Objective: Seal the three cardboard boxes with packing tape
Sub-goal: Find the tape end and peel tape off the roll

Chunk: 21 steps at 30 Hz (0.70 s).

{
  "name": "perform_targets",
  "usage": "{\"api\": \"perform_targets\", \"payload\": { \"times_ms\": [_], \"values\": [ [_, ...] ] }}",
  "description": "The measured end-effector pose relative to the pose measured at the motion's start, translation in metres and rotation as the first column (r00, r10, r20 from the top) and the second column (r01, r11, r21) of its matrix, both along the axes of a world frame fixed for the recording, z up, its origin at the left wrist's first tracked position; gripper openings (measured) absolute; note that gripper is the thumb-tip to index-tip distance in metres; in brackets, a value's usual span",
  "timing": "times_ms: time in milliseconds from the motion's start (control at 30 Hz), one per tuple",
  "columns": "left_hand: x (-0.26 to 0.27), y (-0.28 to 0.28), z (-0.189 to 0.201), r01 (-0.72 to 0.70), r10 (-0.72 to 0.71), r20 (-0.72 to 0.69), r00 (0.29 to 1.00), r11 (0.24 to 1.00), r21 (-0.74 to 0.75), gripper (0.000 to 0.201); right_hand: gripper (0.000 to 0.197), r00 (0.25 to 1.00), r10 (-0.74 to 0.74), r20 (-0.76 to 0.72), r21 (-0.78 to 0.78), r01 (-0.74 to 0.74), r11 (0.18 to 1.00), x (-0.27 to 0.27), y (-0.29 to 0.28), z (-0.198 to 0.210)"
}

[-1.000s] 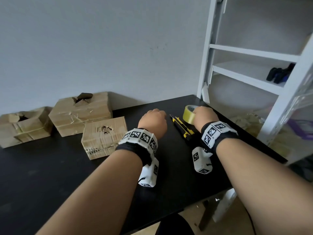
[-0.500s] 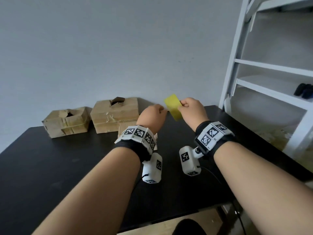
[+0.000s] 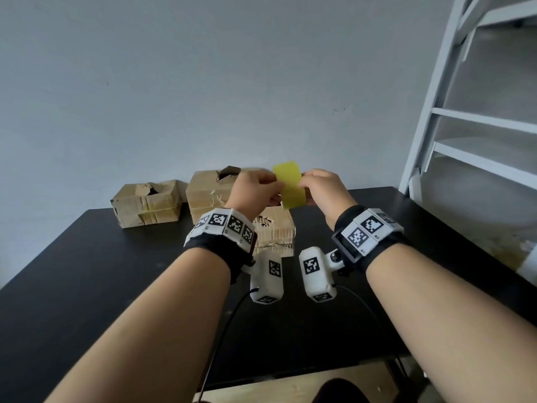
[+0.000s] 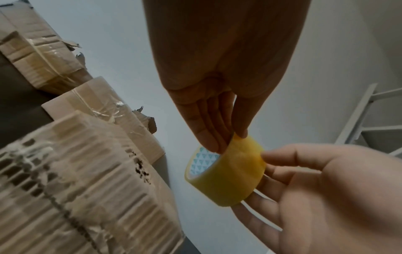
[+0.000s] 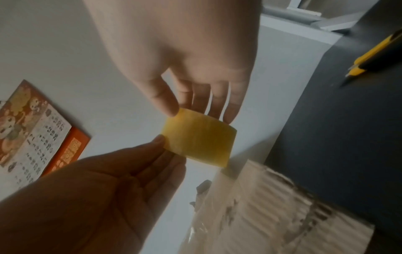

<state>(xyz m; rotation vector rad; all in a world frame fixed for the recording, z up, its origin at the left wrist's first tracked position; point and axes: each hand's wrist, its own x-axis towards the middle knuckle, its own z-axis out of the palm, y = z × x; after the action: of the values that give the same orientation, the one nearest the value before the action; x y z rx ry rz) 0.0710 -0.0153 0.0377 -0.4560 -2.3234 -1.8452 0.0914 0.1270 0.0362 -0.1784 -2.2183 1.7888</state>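
Above the counter (image 3: 87,286), left hand (image 3: 255,190) and right hand (image 3: 322,187) pinch the tape roll (image 3: 289,184); likely finding its end, then pulling a strip free.

Both my forearms reach forward, bare, raised above table level, wrists close together. Left hand (image 3: 255,191) held at chest height, back of hand toward head camera, fingers (image 4: 208,135) nearly straight, together, thumb pressing against them in pinch on tape roll (image 3: 289,185). Right hand (image 3: 325,189) opposite, just beside left, thumb and fingertips (image 5: 230,110) gripping other side of same roll. I see marker bands on both wrists, camera pods hanging under them.
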Motion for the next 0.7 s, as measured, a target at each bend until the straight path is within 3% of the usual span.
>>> {"api": "perform_targets", "payload": {
  "times_ms": [167,300,433,567,700],
  "values": [
    [0.000,-0.001,-0.004,0.002,-0.002,-0.003,1.000,0.999,0.052,0.014,0.012,0.998,0.027,0.050,-0.077,-0.023,0.997,-0.002,-0.005,0.002],
    [-0.002,-0.005,-0.006,-0.010,0.008,0.021,1.000,0.996,0.094,0.012,0.010,0.994,0.106,0.024,-0.022,-0.106,0.994,0.001,-0.008,-0.001],
    [-0.002,-0.008,-0.005,-0.038,0.031,0.048,0.998,0.987,0.154,0.012,0.020,0.993,0.119,0.017,0.034,-0.120,0.992,0.006,-0.012,-0.002],
    [-0.005,-0.010,-0.004,-0.089,0.065,0.103,0.993,0.967,0.241,0.018,0.017,0.992,0.121,0.023,0.072,-0.122,0.990,0.006,-0.014,-0.005],
    [-0.004,-0.010,-0.003,-0.068,0.060,0.059,0.996,0.989,0.134,0.018,0.016,0.994,0.110,-0.002,0.053,-0.110,0.993,0.003,-0.016,-0.007]
  ]
}}
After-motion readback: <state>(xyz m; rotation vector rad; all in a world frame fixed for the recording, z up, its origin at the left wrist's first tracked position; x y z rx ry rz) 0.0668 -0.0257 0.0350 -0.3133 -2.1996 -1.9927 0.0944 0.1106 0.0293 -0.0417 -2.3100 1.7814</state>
